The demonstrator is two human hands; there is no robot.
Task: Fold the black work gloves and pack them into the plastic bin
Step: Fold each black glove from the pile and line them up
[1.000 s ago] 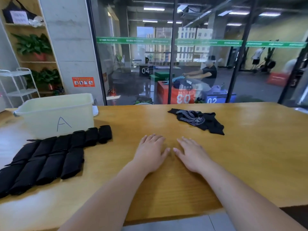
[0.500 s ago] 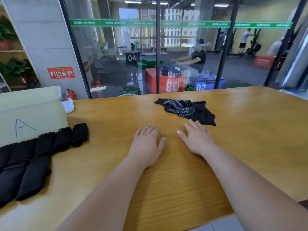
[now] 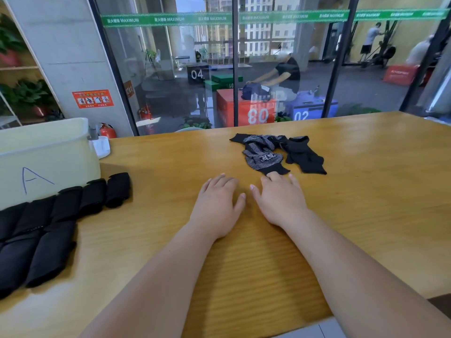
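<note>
A loose pair of black work gloves (image 3: 275,152) lies crumpled on the wooden table (image 3: 366,191), one showing a white dotted palm. My right hand (image 3: 280,198) rests flat, its fingertips touching the cuff of the dotted glove. Beside it my left hand (image 3: 217,203) lies flat on the table, fingers apart, holding nothing. Several folded black gloves (image 3: 48,230) lie in two rows at the left. Behind them stands the pale plastic bin (image 3: 44,157), marked with a letter A.
A white object (image 3: 101,147) sits behind the bin's right corner. A glass wall runs along the table's far edge, with a gym and people beyond it. Shelves with potted plants stand at the far left.
Both hands have slid forward across the table toward the loose gloves, and my right fingertips now touch a cuff. The view has shifted right, so the bin sits further left.
</note>
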